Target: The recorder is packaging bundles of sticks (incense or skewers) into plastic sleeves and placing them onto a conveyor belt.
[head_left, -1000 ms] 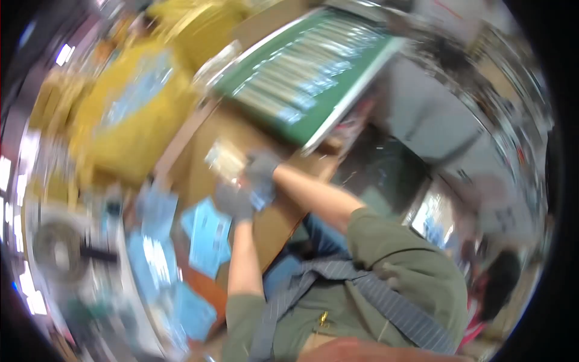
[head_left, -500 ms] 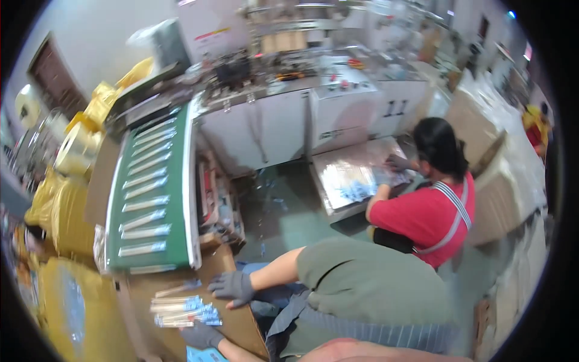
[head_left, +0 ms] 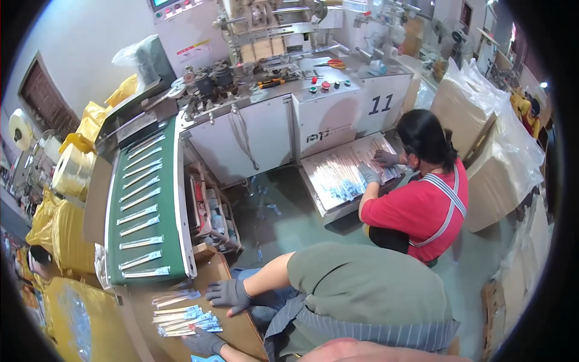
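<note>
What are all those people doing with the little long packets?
The person wearing the camera sits at a brown table with both gloved hands beside a small pile of long thin packets. The right hand rests flat next to the pile, and the left hand lies at its lower edge. More packets ride on a green conveyor belt coming from a big machine. A co-worker in a red shirt sorts packets on a metal tray.

Pretty cramped workshop: greenish concrete floor (head_left: 283,223), white packing machine (head_left: 289,114), pale wall (head_left: 78,48), brown door (head_left: 45,102), stacked cardboard boxes (head_left: 488,151).
</note>
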Tool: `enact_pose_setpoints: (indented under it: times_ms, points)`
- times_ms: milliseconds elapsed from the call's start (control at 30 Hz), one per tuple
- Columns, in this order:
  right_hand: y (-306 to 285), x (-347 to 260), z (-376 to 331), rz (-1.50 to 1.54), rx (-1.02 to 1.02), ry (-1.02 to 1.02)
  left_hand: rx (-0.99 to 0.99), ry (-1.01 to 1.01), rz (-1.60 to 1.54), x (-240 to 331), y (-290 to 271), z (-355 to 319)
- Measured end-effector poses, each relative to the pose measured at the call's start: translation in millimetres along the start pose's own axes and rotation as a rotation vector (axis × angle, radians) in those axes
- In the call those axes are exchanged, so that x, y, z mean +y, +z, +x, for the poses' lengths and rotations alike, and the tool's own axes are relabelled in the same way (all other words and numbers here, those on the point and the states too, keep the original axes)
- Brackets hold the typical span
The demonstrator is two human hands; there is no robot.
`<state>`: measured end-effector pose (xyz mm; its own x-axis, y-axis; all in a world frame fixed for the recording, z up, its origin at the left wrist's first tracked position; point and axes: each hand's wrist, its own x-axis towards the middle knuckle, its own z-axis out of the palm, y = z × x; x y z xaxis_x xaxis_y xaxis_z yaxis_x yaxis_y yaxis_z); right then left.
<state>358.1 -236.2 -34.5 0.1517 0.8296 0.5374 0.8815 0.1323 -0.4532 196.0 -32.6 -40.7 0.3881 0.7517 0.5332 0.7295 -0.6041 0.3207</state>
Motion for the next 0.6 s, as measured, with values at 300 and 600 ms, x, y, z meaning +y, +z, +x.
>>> enact_pose_setpoints:
  times_ms: [300, 600]
  points:
    - [-27, -13, 7, -0.041, 0.011, -0.035, -0.177, -0.138, 0.054, 30, -25, 4]
    - [-18, -12, 2, -0.116, -0.018, -0.042, -0.088, -0.076, -0.035, 13, -6, -9]
